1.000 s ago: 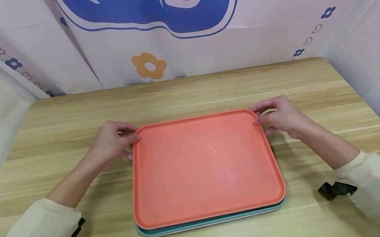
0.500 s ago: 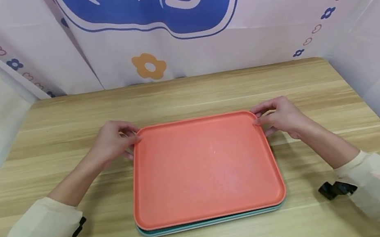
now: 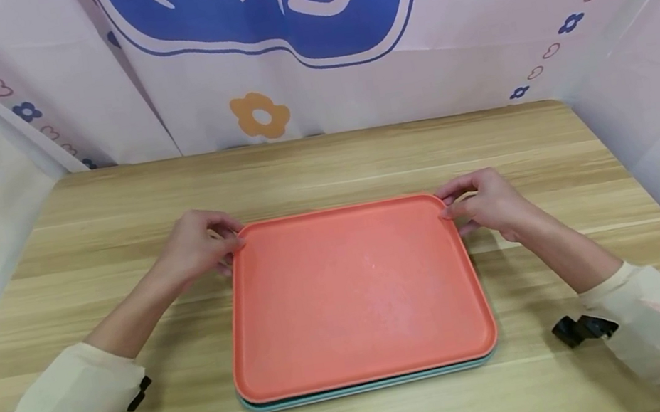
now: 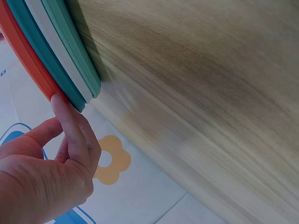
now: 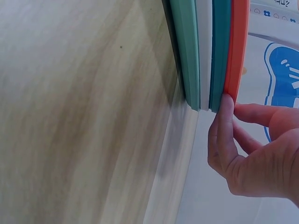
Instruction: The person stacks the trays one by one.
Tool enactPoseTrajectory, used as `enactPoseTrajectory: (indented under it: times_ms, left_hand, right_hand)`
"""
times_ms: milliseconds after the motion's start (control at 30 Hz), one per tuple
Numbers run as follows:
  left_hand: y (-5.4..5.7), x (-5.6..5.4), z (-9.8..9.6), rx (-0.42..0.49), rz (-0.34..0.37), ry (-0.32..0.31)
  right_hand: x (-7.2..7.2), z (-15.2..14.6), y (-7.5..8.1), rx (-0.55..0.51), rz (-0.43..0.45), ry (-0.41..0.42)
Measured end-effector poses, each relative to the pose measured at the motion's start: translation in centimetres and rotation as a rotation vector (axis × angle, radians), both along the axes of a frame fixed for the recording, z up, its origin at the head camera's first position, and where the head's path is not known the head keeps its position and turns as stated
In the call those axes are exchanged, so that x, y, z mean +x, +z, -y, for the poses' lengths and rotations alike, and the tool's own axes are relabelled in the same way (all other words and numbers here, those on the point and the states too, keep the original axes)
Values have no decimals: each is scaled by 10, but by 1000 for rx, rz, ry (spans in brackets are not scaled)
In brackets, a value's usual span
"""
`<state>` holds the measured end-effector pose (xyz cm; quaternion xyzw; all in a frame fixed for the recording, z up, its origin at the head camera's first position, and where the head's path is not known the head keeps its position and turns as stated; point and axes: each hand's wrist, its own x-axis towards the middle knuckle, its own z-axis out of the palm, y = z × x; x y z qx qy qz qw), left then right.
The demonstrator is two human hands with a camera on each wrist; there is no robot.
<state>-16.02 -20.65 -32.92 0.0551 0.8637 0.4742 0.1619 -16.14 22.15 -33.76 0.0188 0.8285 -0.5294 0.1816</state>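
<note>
A coral-red tray [image 3: 357,295] tops a stack of trays on the wooden table. Beneath it, the left wrist view shows a dark teal tray [image 4: 44,51], a white tray [image 4: 60,50] and a light green tray [image 4: 72,44] at the bottom. My left hand [image 3: 196,245] pinches the coral tray's far left corner between thumb and fingers. At the far right corner, my right hand [image 3: 485,203] pinches the same tray in the same way. In the right wrist view, fingertips [image 5: 227,101] touch the coral rim beside the teal tray's edge.
The wooden table [image 3: 324,167] runs back to a white printed backdrop [image 3: 453,82] with a blue sign and an orange flower. White panels stand along both sides. A black device [image 3: 585,329] is strapped at the right sleeve.
The coral tray's far edge has sunk slightly toward the stack. Both hands keep their hold on its far corners and have hardly moved.
</note>
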Motion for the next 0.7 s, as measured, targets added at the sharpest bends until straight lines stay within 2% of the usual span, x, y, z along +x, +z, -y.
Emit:
enactPoseTrajectory:
  times_ms: [367,700]
  left_hand:
    - [1,2,-1,-5,21,-2]
    - [0,-2,1,26,58,20]
  right_hand:
    - [2,-2,-1,6,0,15]
    - [0,-2,0,-4,13,3]
